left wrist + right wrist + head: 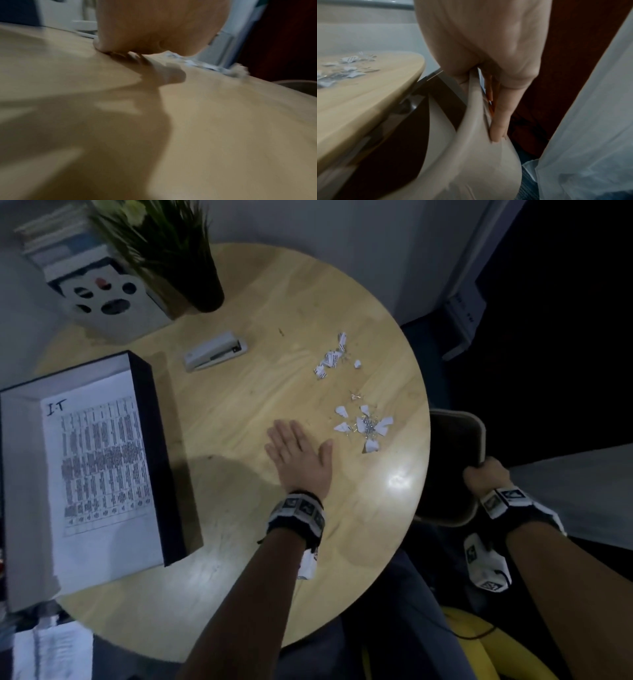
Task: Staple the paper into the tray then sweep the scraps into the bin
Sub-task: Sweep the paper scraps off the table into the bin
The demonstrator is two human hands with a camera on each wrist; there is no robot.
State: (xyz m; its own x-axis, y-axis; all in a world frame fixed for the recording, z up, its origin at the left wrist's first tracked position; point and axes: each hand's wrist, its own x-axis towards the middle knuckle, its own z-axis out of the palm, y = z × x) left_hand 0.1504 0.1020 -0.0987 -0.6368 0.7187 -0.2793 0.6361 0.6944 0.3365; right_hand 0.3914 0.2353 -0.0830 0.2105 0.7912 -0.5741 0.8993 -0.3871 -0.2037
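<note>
Now the left hand (299,455) lies flat, fingers straight, beside the scraps (366,428) near the table (239,405) edge; the right hand (486,475) grips the bin (455,436) rim below; sweep low, gathering the farther scraps too

Office, stapler (215,351), printed sheet in tray (144,419), stacked books (54,237)

head: overhead, down | wrists: close, along hands | shared: scraps (363,426)
</note>
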